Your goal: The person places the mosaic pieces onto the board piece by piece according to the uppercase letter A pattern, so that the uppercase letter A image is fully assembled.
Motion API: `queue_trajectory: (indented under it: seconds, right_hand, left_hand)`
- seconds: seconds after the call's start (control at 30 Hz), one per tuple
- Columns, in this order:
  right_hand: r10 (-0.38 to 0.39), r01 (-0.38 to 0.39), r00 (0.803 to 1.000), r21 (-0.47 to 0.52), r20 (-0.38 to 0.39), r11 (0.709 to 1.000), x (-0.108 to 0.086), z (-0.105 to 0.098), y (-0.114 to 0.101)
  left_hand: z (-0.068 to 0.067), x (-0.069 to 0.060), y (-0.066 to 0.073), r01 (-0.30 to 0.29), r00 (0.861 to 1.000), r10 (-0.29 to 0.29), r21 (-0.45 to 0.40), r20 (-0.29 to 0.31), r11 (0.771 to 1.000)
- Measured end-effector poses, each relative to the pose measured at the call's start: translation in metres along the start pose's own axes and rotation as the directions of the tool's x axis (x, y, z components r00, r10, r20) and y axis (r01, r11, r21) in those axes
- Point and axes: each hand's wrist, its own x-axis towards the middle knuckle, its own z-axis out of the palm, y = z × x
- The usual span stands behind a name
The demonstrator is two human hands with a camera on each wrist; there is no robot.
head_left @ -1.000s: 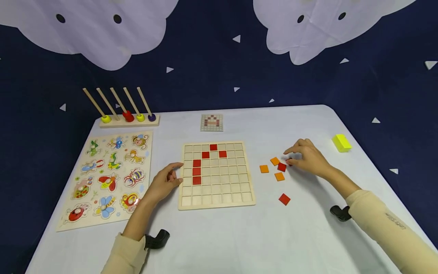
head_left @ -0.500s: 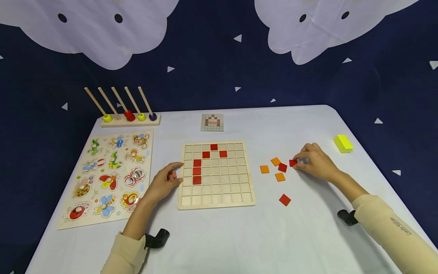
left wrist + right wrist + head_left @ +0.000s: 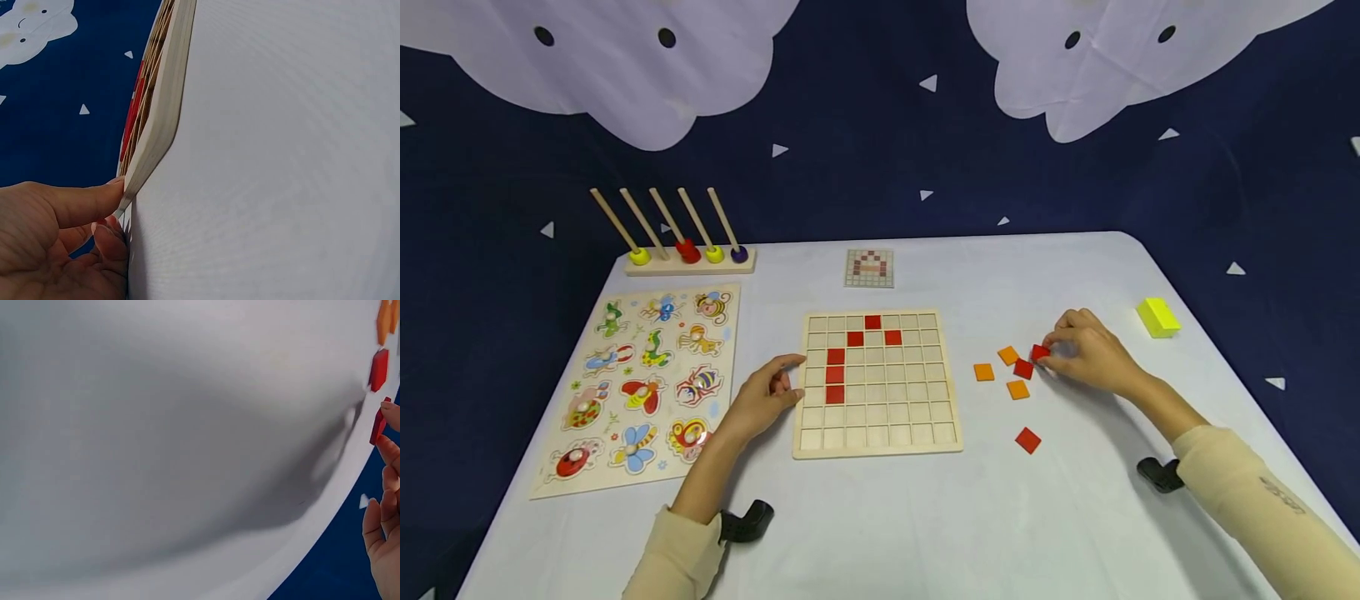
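Observation:
Between the thumb and finger of my right hand (image 3: pixel 1092 350), a red square tile (image 3: pixel 1040 353) is pinched; the right wrist view shows this red tile (image 3: pixel 379 422) edge-on at the fingertips. Just left of it lie another red tile (image 3: pixel 1023 369) and several orange tiles (image 3: pixel 1018 389). A wooden grid board (image 3: pixel 898 410) occupies the middle, with several red tiles (image 3: pixel 835 375) set in its cells. My left hand (image 3: pixel 765 402) touches the board's left edge with thumb and forefinger spread apart. The left wrist view has the thumb (image 3: pixel 94 203) against the board's rim (image 3: pixel 164 119).
A small pattern card (image 3: pixel 869 268) lies behind the board. To the left are an insect puzzle board (image 3: pixel 625 392) and a peg stand with rings (image 3: pixel 690 265). A yellow block (image 3: pixel 1158 317) sits far right, and a loose red tile (image 3: pixel 1028 440) lies nearer the front.
My right hand has taken hold of a red tile beside the loose pile, which was mostly hidden under the fingers a second ago. The left hand stays at the board's edge.

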Motion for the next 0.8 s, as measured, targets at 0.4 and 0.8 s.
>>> queue_trajectory:
  seconds: [0.4, 0.8]
  right_hand:
    - [-0.096, 0.091, 0.991, 0.056, 0.090, 0.994, 0.042, 0.017, -0.049]
    - [-0.211, 0.193, 0.968, 0.137, 0.134, 0.972, 0.078, 0.042, -0.097]
  left_hand:
    - [0.000, 0.002, 0.000, 0.012, 1.000, -0.012, 0.002, -0.015, 1.000]
    - [0.000, 0.002, 0.000, 0.008, 1.000, -0.008, 0.002, -0.017, 1.000]
